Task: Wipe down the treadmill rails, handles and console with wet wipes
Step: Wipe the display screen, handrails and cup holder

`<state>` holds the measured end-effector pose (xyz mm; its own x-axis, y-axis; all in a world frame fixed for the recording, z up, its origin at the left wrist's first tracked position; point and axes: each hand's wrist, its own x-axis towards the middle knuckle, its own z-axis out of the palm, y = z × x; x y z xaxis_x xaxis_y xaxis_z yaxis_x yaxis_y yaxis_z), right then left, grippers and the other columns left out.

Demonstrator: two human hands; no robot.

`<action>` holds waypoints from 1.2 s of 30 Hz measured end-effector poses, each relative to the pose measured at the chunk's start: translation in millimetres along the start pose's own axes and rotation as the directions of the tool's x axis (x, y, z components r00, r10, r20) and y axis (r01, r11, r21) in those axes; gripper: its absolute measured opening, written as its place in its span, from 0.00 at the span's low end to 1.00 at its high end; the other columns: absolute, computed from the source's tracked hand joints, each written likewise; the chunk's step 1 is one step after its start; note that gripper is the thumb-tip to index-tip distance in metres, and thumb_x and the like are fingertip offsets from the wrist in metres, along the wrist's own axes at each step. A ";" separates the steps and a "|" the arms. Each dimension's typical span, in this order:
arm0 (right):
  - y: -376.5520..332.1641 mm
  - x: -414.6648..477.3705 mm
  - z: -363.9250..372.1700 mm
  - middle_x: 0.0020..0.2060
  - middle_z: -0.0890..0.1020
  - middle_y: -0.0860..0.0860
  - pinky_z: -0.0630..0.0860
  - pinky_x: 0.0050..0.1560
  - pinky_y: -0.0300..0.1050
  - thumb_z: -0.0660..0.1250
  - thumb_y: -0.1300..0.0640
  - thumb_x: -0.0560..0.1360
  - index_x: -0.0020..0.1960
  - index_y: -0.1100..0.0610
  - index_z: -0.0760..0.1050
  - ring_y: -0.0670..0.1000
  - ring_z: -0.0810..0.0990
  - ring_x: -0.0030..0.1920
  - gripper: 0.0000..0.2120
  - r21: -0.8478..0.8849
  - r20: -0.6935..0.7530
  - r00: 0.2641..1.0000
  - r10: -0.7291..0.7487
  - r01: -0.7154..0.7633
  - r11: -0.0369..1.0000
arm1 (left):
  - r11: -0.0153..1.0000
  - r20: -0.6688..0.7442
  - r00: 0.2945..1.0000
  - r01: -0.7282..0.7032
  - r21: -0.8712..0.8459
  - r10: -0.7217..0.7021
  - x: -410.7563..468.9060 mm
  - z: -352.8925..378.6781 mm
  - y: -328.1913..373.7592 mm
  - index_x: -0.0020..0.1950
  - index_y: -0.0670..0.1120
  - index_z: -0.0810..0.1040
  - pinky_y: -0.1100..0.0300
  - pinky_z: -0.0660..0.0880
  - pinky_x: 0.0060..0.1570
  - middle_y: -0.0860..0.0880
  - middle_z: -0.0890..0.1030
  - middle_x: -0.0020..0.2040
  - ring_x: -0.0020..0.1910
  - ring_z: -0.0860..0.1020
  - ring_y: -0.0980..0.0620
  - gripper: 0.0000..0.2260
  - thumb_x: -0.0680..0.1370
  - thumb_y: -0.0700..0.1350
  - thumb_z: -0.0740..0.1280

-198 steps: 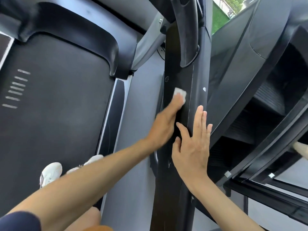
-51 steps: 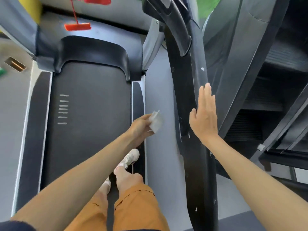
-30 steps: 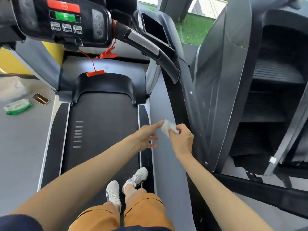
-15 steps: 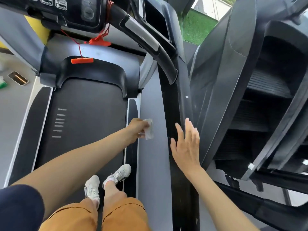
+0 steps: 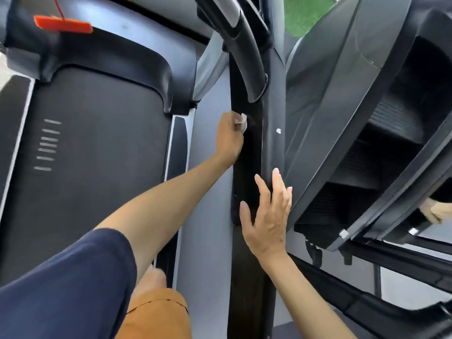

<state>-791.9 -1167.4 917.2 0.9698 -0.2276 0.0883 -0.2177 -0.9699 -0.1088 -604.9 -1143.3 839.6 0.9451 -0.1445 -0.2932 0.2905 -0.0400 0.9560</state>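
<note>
The treadmill's black right upright rail (image 5: 252,167) runs down the middle of the view, with the curved handle (image 5: 247,52) joining it above. My left hand (image 5: 228,140) grips a small white wet wipe (image 5: 242,121) and holds it against the rail's inner face, just below the handle's end. Lower down, my right hand (image 5: 267,214) lies flat on the same rail with its fingers spread and straight. The console is out of view.
The dark running belt (image 5: 93,155) fills the left, with a red safety clip (image 5: 62,24) hanging above it. A grey floor strip (image 5: 210,192) separates belt and rail. A neighbouring black machine (image 5: 354,118) stands close on the right. My knee in orange shorts (image 5: 156,311) shows below.
My left hand has carried the wipe from over the grey strip up and right onto the rail. My right hand stays flat on the rail. The view has tilted downward.
</note>
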 end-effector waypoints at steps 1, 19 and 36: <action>-0.2 0.3 0.4 0.74 0.58 0.59 0.45 0.75 0.58 0.59 0.51 0.76 0.71 0.60 0.65 0.57 0.58 0.75 0.26 0.013 -0.003 1.000 0.005 -0.005 1.000 | 1.000 -0.032 0.999 -0.029 0.006 0.029 -17.0 4.8 -6.0 0.41 0.48 0.66 0.55 0.68 0.42 0.47 0.69 0.42 0.40 0.67 0.51 0.10 0.75 0.33 0.55; -0.2 -1.3 1.0 0.74 0.59 0.58 0.50 0.75 0.60 0.57 0.53 0.77 0.70 0.59 0.65 0.56 0.57 0.75 0.23 0.063 0.003 0.999 0.036 -0.036 0.997 | 0.995 -0.061 0.998 0.016 -0.098 -0.022 -3.0 -0.1 21.2 0.45 0.49 0.69 0.64 0.71 0.41 0.44 0.74 0.51 0.47 0.75 0.48 0.08 0.76 0.36 0.59; -0.8 -2.8 -0.7 0.74 0.58 0.58 0.55 0.73 0.63 0.55 0.50 0.78 0.69 0.58 0.65 0.58 0.59 0.74 0.22 0.019 0.027 0.999 0.028 -0.028 0.999 | 0.971 0.400 0.903 -0.216 0.105 0.158 -132.5 -39.8 -36.5 0.45 0.45 0.73 0.61 0.72 0.41 0.50 0.76 0.44 0.42 0.74 0.53 0.05 0.75 0.39 0.68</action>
<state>-794.5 -1166.0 917.8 0.9660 -0.2519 0.0583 -0.2429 -0.9614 -0.1296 -734.7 -1083.4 843.4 0.8393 -0.5320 -0.1121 0.0618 -0.1115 0.9918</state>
